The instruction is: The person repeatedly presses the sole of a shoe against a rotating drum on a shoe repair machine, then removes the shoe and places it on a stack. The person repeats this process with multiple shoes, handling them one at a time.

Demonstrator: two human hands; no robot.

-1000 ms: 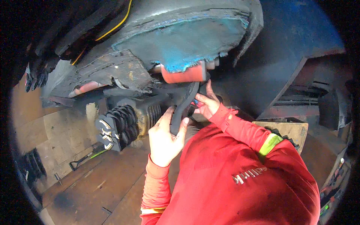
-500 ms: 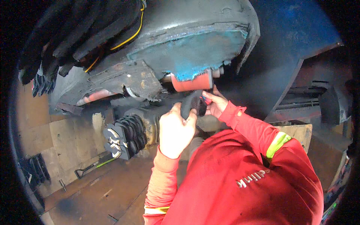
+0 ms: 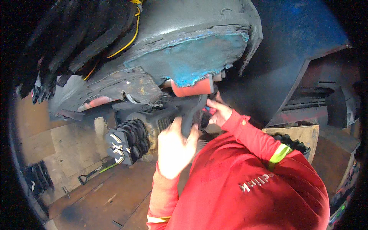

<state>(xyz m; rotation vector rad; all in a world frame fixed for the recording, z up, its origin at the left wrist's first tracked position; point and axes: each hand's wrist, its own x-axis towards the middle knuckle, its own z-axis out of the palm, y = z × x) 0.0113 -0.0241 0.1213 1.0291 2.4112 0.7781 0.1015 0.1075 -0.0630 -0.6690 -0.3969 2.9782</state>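
My left hand (image 3: 177, 147) is closed round the near end of a dark grey, curved strip-like piece (image 3: 193, 113), thumb on its right side. My right hand (image 3: 221, 111) pinches the same piece near its far end, where a small red and blue patch shows beside the fingers. Its full shape is partly hidden by my hands. The far end reaches up to the right end of an orange-red roller (image 3: 191, 88), and I cannot tell whether they touch. Ragged blue-green cloth (image 3: 191, 57) hangs over the roller's top.
Black curved pieces (image 3: 128, 140) are stacked left of my left hand. More dark strips (image 3: 84, 38) hang at upper left beside a yellow cord (image 3: 130, 42). A grey machine hood (image 3: 191, 17) overhangs the roller. A wooden box (image 3: 312, 142) with black pieces stands right of my right forearm.
The dark piece has tilted more upright, its far end now by the roller's right end. My left hand has moved slightly down and left, still gripping it.
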